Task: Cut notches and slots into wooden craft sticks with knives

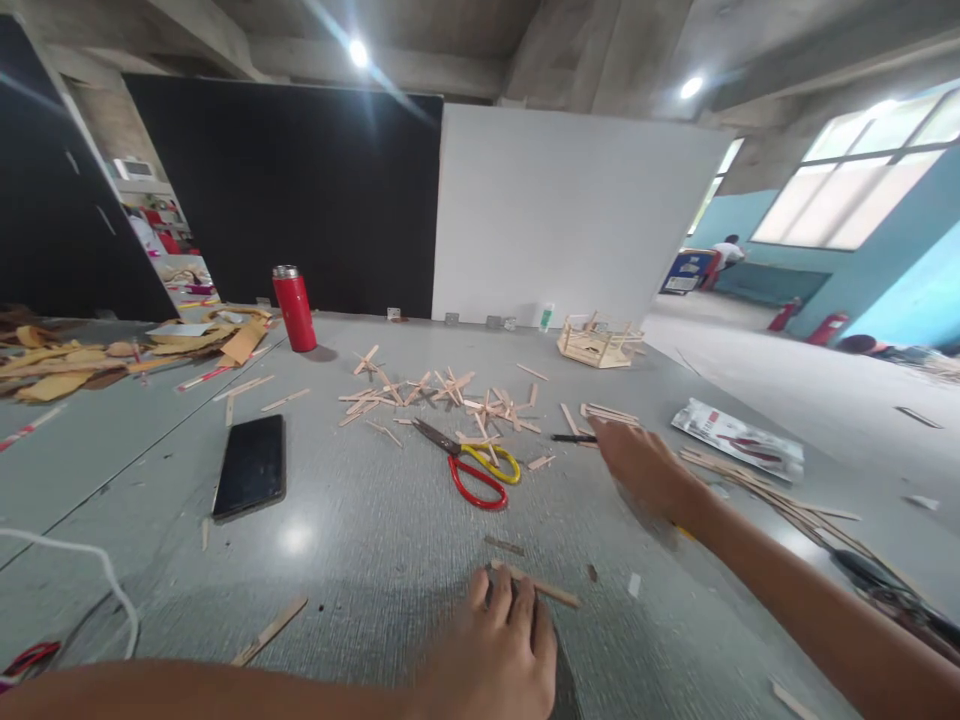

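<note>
Behind a grey surface [360, 590] stand a black panel [300, 190] and a white panel [577, 220], with a concrete ceiling [420, 30] and glaring lamps above. Clock directions run from the left hand [514, 640], twelve pointing away from the wearer.

That hand lies low and palm down, its fingers close together, fingertips at a flat wooden stick [559, 594] just off twelve o'clock; whether they pinch it or only rest there, I cannot tell. Between one and two o'clock, the right hand [634, 460] reaches over a few thin sticks [613, 414]. Motion blur and its angle hide the fingertips, so I cannot tell if it grips anything. A slim black rod [574, 438] shows just beside it.

Between eleven and twelve lie scissors [465, 455], blades parted, one handle red and the other yellow, and past them, partly against the handles, a loose scatter of short wooden pieces [450, 390]. A single stick [271, 630] lies at nine, a dark-screened phone [251, 465] at ten.

At two are a silvery packet [739, 440] and, just nearer, long wooden strips [772, 490]. Farther out, a small wooden frame [596, 345] stands between twelve and one, a red bottle [295, 312] stands upright between ten and eleven, and tan scraps [82, 365] heap up beyond the phone at ten.
</note>
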`<state>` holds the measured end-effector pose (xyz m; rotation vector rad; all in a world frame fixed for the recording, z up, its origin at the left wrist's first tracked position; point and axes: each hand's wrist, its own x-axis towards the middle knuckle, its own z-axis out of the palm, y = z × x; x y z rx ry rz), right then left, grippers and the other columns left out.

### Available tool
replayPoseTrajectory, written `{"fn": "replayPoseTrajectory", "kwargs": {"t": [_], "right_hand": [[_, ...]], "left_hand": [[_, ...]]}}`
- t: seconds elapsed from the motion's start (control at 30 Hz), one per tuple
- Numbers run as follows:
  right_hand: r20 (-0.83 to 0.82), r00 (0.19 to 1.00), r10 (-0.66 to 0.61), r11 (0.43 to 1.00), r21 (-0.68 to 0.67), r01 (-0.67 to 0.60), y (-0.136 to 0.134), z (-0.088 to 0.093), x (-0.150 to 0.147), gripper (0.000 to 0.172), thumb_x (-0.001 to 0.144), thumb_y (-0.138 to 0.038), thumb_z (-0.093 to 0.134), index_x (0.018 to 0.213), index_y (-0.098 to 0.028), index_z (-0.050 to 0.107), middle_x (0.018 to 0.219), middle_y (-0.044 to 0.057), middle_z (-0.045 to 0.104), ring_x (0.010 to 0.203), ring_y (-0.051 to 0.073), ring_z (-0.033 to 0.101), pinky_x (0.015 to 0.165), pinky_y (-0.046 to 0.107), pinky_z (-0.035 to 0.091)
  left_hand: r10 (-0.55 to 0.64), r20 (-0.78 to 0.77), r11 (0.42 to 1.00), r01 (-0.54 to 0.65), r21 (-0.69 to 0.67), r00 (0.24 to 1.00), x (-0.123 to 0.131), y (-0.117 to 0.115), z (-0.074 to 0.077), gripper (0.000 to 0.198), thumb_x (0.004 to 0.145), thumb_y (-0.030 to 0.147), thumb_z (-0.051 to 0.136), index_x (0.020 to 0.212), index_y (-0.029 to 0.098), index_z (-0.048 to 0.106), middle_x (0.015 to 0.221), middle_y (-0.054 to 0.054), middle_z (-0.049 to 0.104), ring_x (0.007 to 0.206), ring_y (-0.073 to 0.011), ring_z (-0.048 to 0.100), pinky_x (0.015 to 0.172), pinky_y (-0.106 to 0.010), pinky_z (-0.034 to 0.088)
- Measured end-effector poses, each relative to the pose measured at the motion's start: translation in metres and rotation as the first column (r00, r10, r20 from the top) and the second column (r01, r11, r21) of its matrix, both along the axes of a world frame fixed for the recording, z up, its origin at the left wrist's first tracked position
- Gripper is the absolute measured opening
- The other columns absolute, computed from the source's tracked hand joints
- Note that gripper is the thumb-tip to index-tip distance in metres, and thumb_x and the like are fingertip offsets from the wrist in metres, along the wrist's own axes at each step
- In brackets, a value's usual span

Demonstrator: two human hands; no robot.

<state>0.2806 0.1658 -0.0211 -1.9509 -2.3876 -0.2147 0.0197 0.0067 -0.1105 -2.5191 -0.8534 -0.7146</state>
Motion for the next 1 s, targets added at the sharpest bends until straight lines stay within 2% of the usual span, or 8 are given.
{"fn": "replayPoseTrajectory", "kwargs": {"t": [0.13, 0.27, 0.4, 0.47, 0.53, 0.77, 0.9, 1.0], "right_hand": [[0.045, 0.996, -0.082, 0.994, -0.064, 0.084, 0.033, -0.010, 0.021, 0.038, 0.100, -0.035, 0.068, 0.134, -0.018, 0.063, 0.134, 0.012, 0.065, 0.110, 0.027, 0.069, 0.091, 0.048, 0.060], [-0.009, 0.995, -0.097, 0.995, -0.027, 0.096, 0.031, -0.014, 0.023, 0.038, 0.101, -0.035, 0.068, 0.134, -0.018, 0.063, 0.134, 0.012, 0.065, 0.111, 0.027, 0.069, 0.091, 0.048, 0.060], [-0.154, 0.988, -0.011, 0.999, 0.046, 0.018, 0.006, -0.011, 0.015, 0.034, 0.101, -0.035, 0.067, 0.130, -0.018, 0.064, 0.129, 0.010, 0.068, 0.104, 0.024, 0.070, 0.087, 0.045, 0.061], [-0.238, 0.970, 0.044, 0.996, 0.091, -0.022, -0.015, -0.009, 0.004, 0.020, 0.106, -0.032, 0.057, 0.110, -0.016, 0.068, 0.095, 0.005, 0.073, 0.078, 0.018, 0.069, 0.073, 0.034, 0.058], [-0.315, 0.941, 0.125, 0.990, 0.108, -0.095, -0.038, -0.007, -0.010, 0.024, 0.108, -0.031, 0.048, 0.099, -0.018, 0.066, 0.073, -0.001, 0.067, 0.060, 0.013, 0.059, 0.061, 0.027, 0.051], [-0.469, 0.830, 0.301, 0.947, 0.044, -0.319, -0.091, -0.009, -0.039, 0.026, 0.108, -0.038, 0.045, 0.107, -0.022, 0.066, 0.071, -0.001, 0.063, 0.058, 0.013, 0.054, 0.058, 0.025, 0.043], [-0.561, 0.737, 0.377, 0.825, -0.159, -0.542, -0.099, -0.016, -0.041, 0.035, 0.110, -0.033, 0.041, 0.092, -0.019, 0.067, 0.067, 0.000, 0.064, 0.054, 0.011, 0.051, 0.056, 0.024, 0.042], [-0.550, 0.741, 0.386, 0.790, -0.217, -0.573, -0.106, -0.026, -0.045, 0.030, 0.107, -0.036, 0.051, 0.091, -0.019, 0.069, 0.070, 0.000, 0.065, 0.060, 0.012, 0.052, 0.060, 0.024, 0.042]], "left_hand": [[0.103, 0.131, 0.975, -0.126, 0.182, 0.986, 0.005, -0.006, -0.003, 0.031, 0.101, 0.022, 0.047, 0.095, 0.010, 0.075, 0.102, -0.014, 0.081, 0.093, -0.0275, 0.078, 0.078, -0.039, 0.058], [0.145, 0.171, 0.960, -0.180, 0.215, 0.974, 0.009, -0.011, -0.007, 0.022, 0.095, 0.020, 0.053, 0.090, 0.012, 0.072, 0.102, -0.015, 0.081, 0.097, -0.0297, 0.078, 0.081, -0.042, 0.056], [0.223, 0.293, 0.935, -0.289, 0.207, 0.930, 0.012, -0.016, -0.014, 0.017, 0.090, 0.017, 0.054, 0.087, 0.013, 0.070, 0.093, -0.015, 0.081, 0.091, -0.0293, 0.077, 0.086, -0.044, 0.054], [0.192, 0.240, 0.940, -0.249, 0.233, 0.951, 0.010, -0.017, -0.013, 0.015, 0.088, 0.015, 0.056, 0.089, 0.012, 0.070, 0.091, -0.013, 0.081, 0.085, -0.0271, 0.077, 0.086, -0.041, 0.053], [0.155, 0.150, 0.962, -0.184, 0.203, 0.976, 0.004, -0.016, -0.006, 0.016, 0.090, 0.019, 0.058, 0.092, 0.010, 0.071, 0.085, -0.012, 0.079, 0.076, -0.0243, 0.073, 0.082, -0.040, 0.053], [0.068, 0.052, 0.998, -0.068, -0.002, 0.996, -0.012, -0.007, 0.012, 0.010, 0.095, 0.020, 0.060, 0.092, 0.013, 0.066, 0.074, -0.004, 0.067, 0.065, -0.0182, 0.061, 0.076, -0.037, 0.052], [0.096, 0.073, 0.995, -0.095, -0.026, 0.993, -0.011, -0.001, 0.013, 0.008, 0.092, 0.010, 0.057, 0.087, 0.015, 0.062, 0.074, -0.003, 0.064, 0.066, -0.0196, 0.061, 0.075, -0.038, 0.053], [0.155, 0.121, 0.988, -0.153, -0.027, 0.980, -0.009, 0.004, 0.016, 0.017, 0.087, 0.002, 0.054, 0.081, 0.017, 0.059, 0.070, -0.001, 0.061, 0.065, -0.0204, 0.062, 0.076, -0.040, 0.055]]}}
